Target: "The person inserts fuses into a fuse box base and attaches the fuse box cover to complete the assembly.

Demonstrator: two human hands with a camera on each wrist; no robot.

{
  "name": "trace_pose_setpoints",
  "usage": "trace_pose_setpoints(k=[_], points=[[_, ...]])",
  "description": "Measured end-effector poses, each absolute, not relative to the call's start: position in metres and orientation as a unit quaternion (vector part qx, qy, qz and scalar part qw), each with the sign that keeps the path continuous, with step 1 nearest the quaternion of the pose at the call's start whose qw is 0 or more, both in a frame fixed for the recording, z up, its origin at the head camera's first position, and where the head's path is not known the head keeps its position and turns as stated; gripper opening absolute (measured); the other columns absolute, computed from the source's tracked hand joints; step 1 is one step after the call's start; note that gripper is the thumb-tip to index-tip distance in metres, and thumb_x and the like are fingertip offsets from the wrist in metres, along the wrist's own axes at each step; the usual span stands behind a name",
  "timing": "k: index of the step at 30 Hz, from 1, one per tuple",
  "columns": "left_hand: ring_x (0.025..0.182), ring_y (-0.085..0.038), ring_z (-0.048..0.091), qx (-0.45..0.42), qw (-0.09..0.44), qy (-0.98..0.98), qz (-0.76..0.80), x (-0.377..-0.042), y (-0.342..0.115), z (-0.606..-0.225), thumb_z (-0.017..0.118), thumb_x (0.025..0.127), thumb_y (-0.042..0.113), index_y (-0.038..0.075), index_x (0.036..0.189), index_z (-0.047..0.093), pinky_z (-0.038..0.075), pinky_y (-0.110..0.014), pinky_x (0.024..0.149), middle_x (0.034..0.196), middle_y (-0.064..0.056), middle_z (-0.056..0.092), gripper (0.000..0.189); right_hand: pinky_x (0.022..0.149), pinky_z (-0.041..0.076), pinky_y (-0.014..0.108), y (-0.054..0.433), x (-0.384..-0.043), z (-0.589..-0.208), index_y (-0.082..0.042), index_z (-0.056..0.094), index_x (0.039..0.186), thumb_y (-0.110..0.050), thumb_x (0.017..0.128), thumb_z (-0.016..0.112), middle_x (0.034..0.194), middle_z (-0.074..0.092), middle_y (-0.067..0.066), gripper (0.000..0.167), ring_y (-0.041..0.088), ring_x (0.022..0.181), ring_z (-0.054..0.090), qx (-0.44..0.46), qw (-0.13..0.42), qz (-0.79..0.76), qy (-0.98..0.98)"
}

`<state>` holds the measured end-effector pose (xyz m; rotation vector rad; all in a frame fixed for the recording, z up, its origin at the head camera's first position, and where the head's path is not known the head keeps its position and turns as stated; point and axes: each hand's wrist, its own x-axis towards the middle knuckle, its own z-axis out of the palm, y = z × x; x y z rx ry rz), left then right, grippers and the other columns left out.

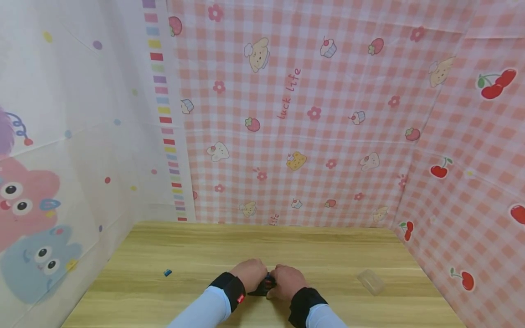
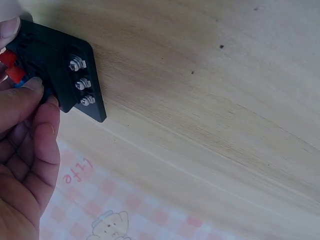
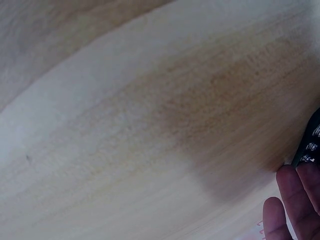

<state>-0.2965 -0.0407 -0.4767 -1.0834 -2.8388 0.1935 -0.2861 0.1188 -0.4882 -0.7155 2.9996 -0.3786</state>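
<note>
A black fuse block point(image 2: 55, 65) on a flat base plate sits between both hands, low in the middle of the head view. Silvery screw terminals point(image 2: 82, 84) line one side, and red fuses point(image 2: 15, 74) stick up from its body. My left hand point(image 2: 25, 130) pinches a small blue piece, probably a fuse, between thumb and forefinger against the block; it is mostly hidden by the fingertips. My right hand point(image 1: 287, 281) grips the block from the other side, a thumb point(image 2: 9, 30) at the plate's corner. In the right wrist view its fingers point(image 3: 295, 195) are at the block's edge.
On the wooden table point(image 1: 197, 246), a small blue piece point(image 1: 167, 272) lies to the left. A clear plastic box point(image 1: 371, 281) lies to the right. Patterned cloth point(image 1: 295, 136) hangs behind the table and along both sides.
</note>
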Motion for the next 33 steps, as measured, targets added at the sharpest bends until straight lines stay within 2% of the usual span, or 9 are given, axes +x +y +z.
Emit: trace_pose_setpoints(k=[7,22,33], points=[[0.061,-0.007,0.052,-0.357,0.062,-0.928,0.083,-0.2943,-0.0399,-0.4771,0.081,0.078,0.009,0.015,0.077,0.069,0.047,-0.025,0.061,0.07,0.004,0.062,0.013,0.064,0.044,0.03,0.1181,-0.2847,-0.4871,-0.008,0.075,0.094,-0.031,0.068,0.091,0.074,0.052,-0.006,0.038,0.011,0.065,0.05,-0.23,0.008,-0.119,0.966],[0.064,-0.008,0.055,-0.363,0.052,-0.925,0.102,-0.2965,-0.0392,-0.4824,0.084,0.076,0.013,0.015,0.076,0.069,0.048,-0.025,0.064,0.073,0.005,0.064,0.015,0.064,0.045,0.03,0.1185,-0.2863,-0.487,-0.009,0.075,0.093,-0.032,0.069,0.09,0.075,0.052,-0.007,0.036,0.01,0.065,0.05,-0.233,0.008,-0.117,0.965],[0.06,-0.008,0.051,-0.341,0.064,-0.935,0.07,-0.2962,-0.0394,-0.4816,0.083,0.076,0.015,0.014,0.073,0.066,0.047,-0.026,0.061,0.068,0.003,0.06,0.017,0.066,0.045,0.03,0.1168,-0.2856,-0.4861,-0.01,0.076,0.095,-0.03,0.068,0.091,0.074,0.051,-0.006,0.037,0.011,0.066,0.05,-0.231,0.01,-0.119,0.966]])
